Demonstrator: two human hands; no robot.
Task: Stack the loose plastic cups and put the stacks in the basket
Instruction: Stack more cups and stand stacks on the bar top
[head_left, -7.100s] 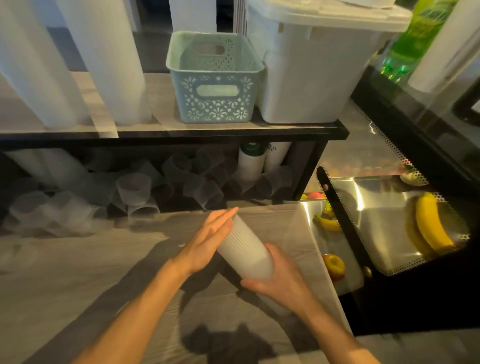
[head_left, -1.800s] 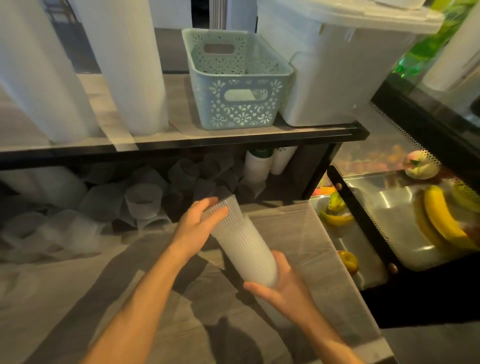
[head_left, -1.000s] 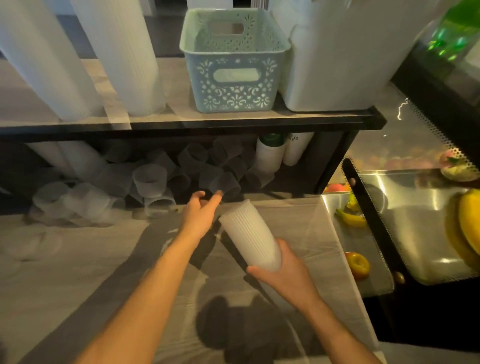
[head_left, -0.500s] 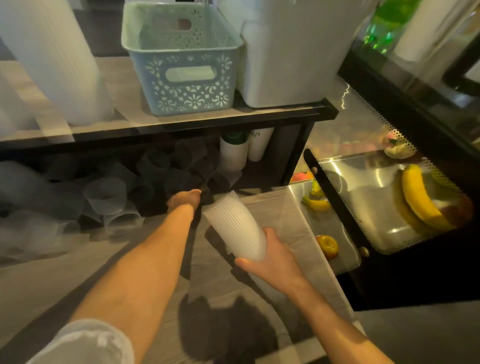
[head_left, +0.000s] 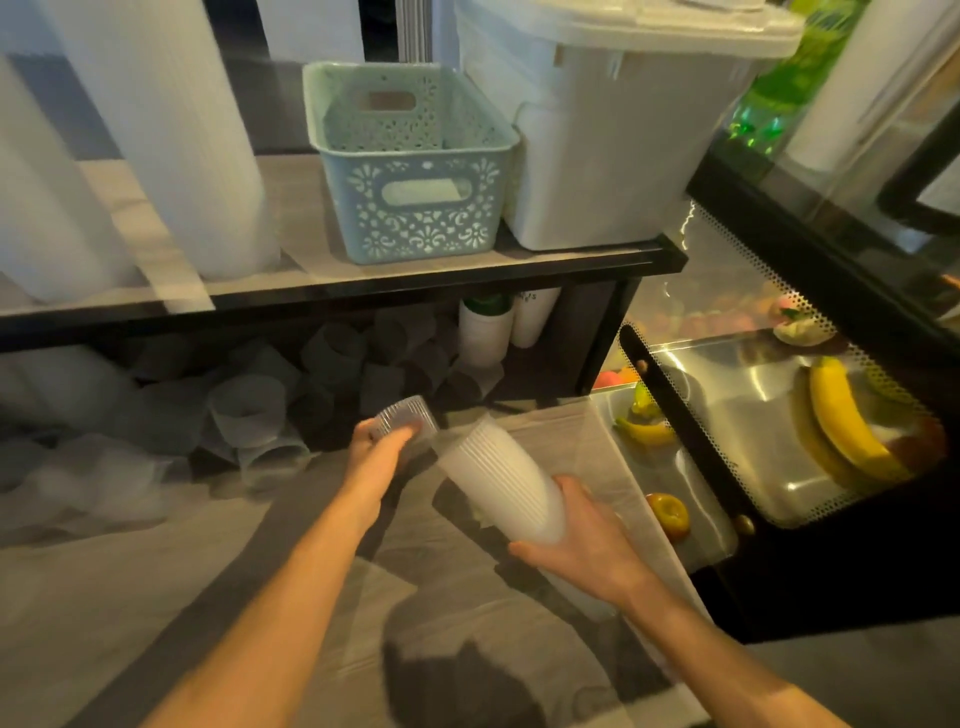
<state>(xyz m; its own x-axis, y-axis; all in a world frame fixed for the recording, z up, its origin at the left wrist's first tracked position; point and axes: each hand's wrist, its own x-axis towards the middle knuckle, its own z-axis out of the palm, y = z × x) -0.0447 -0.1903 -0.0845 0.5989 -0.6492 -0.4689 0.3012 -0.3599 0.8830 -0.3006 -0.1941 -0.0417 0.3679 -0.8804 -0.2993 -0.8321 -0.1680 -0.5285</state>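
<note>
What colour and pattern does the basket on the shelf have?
Pale blue-green basket, with a pierced floral lace pattern; the head view shows it.

A tilted stack of ribbed translucent cups, one loose cup just beside it, pale-blue basket above on the shelf.

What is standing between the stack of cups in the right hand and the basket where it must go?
Nothing visible blocks it. The right hand holds the stack of cups over the table, and the basket stands open-topped on the shelf above. The left hand, holding one cup, is off to the side.
</note>
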